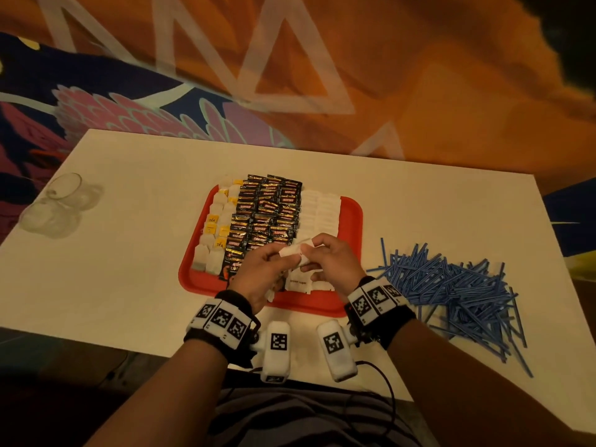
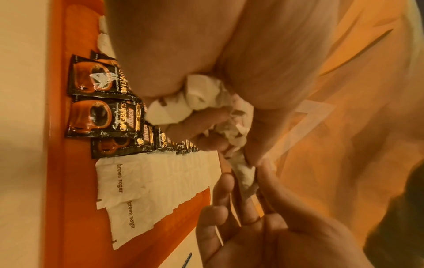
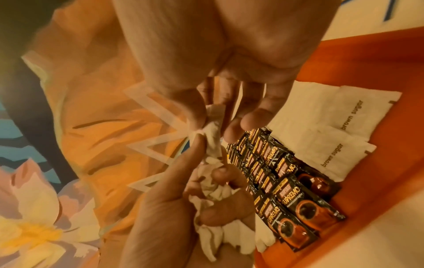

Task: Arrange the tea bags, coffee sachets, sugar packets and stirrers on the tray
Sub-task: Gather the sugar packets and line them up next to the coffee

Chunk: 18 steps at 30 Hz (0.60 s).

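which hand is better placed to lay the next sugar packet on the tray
Likely the right hand: it pinches one sugar packet drawn from the bunch that the left hand grips, and it hovers over the sugar rows on the red tray.

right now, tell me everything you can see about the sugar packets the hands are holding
The held sugar packets are white, paper-looking and crumpled into a loose bunch. The left hand grips most of them in curled fingers, while the right hand pinches one end between thumb and finger. They hang above the red tray, near its front, over the flat rows marked brown sugar. How many are held cannot be told.
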Each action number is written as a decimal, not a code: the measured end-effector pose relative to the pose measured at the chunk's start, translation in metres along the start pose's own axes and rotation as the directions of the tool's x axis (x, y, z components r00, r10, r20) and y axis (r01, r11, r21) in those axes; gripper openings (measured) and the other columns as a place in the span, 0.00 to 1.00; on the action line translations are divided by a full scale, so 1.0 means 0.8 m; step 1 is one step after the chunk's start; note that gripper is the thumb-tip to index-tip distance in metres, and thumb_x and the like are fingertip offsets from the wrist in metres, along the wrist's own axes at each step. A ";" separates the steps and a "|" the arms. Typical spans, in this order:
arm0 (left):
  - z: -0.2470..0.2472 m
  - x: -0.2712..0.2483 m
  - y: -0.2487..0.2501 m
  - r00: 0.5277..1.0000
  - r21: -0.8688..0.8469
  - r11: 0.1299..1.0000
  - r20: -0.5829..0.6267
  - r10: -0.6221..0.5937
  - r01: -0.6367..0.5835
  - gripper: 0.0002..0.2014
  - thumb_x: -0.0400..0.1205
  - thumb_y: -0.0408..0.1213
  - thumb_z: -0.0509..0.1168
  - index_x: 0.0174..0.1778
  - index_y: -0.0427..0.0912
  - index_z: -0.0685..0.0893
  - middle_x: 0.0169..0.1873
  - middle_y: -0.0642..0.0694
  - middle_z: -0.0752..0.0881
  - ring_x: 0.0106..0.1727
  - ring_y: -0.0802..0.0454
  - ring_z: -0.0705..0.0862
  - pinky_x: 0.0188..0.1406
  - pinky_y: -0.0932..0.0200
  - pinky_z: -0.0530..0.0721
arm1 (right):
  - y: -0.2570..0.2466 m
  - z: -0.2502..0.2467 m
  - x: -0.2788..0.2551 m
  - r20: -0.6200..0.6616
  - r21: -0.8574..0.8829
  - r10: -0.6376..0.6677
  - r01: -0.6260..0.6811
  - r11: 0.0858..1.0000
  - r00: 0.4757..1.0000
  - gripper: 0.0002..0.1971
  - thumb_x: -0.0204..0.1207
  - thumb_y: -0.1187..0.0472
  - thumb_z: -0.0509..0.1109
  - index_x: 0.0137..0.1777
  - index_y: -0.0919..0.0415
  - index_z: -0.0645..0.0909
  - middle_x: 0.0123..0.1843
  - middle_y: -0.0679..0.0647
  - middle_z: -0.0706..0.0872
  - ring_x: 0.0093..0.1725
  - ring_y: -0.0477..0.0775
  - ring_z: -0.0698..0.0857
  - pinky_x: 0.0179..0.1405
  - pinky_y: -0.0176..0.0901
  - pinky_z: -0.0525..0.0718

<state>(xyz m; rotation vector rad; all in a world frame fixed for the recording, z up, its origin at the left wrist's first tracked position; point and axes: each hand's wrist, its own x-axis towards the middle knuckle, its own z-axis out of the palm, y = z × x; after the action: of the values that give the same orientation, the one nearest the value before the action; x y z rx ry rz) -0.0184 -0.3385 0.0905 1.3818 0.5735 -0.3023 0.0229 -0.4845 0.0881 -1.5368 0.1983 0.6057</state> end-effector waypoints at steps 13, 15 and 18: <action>-0.003 0.032 -0.023 0.990 0.020 0.999 -0.134 -0.037 0.040 0.09 0.87 0.43 0.66 0.45 0.43 0.87 0.27 0.49 0.79 0.25 0.55 0.74 0.21 0.61 0.67 | 0.036 0.007 0.012 -0.113 0.139 0.051 -0.036 0.990 0.992 0.08 0.86 0.58 0.63 0.46 0.59 0.76 0.40 0.56 0.86 0.30 0.52 0.86 0.26 0.41 0.77; -0.001 0.032 -0.027 0.997 0.152 0.988 -0.078 0.011 0.001 0.15 0.85 0.49 0.68 0.46 0.39 0.87 0.23 0.53 0.76 0.21 0.58 0.71 0.20 0.63 0.67 | 0.041 0.009 0.013 -0.140 0.171 0.048 -0.023 0.985 0.989 0.06 0.86 0.60 0.63 0.48 0.60 0.77 0.39 0.56 0.85 0.29 0.54 0.86 0.26 0.42 0.77; -0.001 0.033 -0.031 0.994 0.264 0.959 -0.021 0.108 -0.099 0.08 0.84 0.41 0.71 0.45 0.39 0.88 0.24 0.52 0.75 0.22 0.58 0.70 0.21 0.65 0.69 | 0.049 0.007 0.015 -0.163 0.189 0.058 -0.026 0.982 0.985 0.04 0.85 0.63 0.65 0.49 0.60 0.80 0.41 0.55 0.86 0.32 0.56 0.86 0.26 0.43 0.78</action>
<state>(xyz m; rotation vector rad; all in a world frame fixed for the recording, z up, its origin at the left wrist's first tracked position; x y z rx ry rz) -0.0099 -0.3389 0.0550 1.6710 0.5007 -0.2768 0.0128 -0.4789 0.0482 -1.4044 0.4067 0.4762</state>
